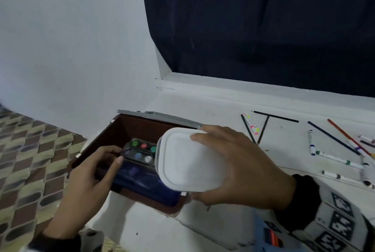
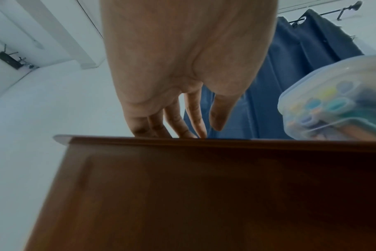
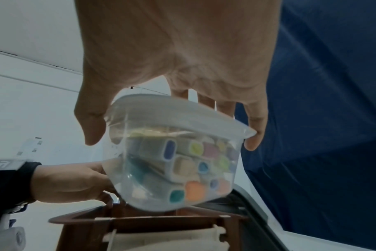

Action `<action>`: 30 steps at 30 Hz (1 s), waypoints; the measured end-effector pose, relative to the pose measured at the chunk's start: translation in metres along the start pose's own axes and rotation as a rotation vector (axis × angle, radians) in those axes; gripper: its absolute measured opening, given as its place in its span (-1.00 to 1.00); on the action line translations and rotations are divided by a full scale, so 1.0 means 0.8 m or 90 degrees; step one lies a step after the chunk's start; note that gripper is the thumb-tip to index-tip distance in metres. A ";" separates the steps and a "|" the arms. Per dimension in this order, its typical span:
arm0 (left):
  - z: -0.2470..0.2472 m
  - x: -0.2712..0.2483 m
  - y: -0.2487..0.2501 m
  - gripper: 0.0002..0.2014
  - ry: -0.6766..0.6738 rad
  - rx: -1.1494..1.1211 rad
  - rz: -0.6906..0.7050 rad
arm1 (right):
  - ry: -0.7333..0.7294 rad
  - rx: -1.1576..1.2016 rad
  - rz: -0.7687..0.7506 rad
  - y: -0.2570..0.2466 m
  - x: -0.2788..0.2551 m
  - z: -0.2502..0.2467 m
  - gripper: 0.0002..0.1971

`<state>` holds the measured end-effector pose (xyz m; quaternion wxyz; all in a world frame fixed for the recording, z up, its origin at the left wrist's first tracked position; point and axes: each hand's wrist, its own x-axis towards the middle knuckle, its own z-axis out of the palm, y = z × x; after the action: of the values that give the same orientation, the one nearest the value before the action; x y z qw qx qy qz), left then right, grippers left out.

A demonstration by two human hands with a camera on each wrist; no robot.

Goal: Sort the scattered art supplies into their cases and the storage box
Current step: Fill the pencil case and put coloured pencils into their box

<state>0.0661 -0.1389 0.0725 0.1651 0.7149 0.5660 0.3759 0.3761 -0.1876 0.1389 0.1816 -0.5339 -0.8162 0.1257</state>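
1. My right hand (image 1: 239,168) grips the clear plastic tub (image 1: 188,160) from above, thumb on the near side and fingers over the far rim of its white lid. Through the wall I can see it is packed with colored, blocky supplies, perhaps chalks or erasers; I cannot tell which.

2. The tub hangs tilted just over the brown storage box (image 1: 97,140), which sits at the left edge of the white floor, beside the patterned mat (image 1: 26,160), with its grey lid (image 1: 158,116) swung back.

3. My left hand (image 1: 89,178) reaches into the box, fingers curled on the paint palette (image 1: 140,151) that lies inside above a dark blue case (image 1: 146,182). It looks as if I am nudging the palette aside to make room.

4. So the step in hand is stowing the filled tub. Next, I judge, it must come down level into whatever gap is free on the box's right side, without landing on the palette, and my left fingers need to be out first.

5. Still to sort: markers (image 1: 311,145) and colored pencils (image 1: 332,138) scattered near the floor's far right edge, below the dark curtain (image 1: 263,28).
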 end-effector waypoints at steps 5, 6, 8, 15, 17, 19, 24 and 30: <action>-0.033 0.044 -0.045 -0.79 -0.067 0.071 0.085 | -0.019 -0.036 0.006 -0.043 0.063 0.030 0.02; -0.038 0.053 -0.057 -0.77 -0.077 0.077 0.103 | -0.028 -0.053 0.004 -0.051 0.075 0.037 0.02; -0.045 0.073 -0.082 -0.75 -0.085 0.084 0.135 | -0.061 -0.103 0.006 -0.067 0.101 0.052 0.02; -0.040 0.109 -0.132 -0.66 -0.139 -0.023 0.173 | -0.203 -0.284 0.032 -0.102 0.172 0.082 0.00; -0.040 0.109 -0.134 -0.65 -0.140 -0.061 0.156 | -0.237 -0.310 0.014 -0.108 0.186 0.091 -0.03; -0.040 0.108 -0.135 -0.64 -0.140 -0.074 0.143 | -0.266 -0.310 -0.009 -0.110 0.197 0.103 -0.04; -0.038 0.109 -0.138 -0.65 -0.135 -0.108 0.136 | -0.345 -0.314 -0.070 -0.102 0.226 0.130 0.03; -0.038 0.108 -0.139 -0.62 -0.135 -0.091 0.149 | -0.265 -0.351 -0.206 -0.097 0.251 0.150 -0.59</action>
<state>-0.0259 -0.0299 0.0493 0.2294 0.7980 0.4303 0.3542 0.1874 -0.0360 0.0942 -0.1206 -0.3902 -0.9125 -0.0230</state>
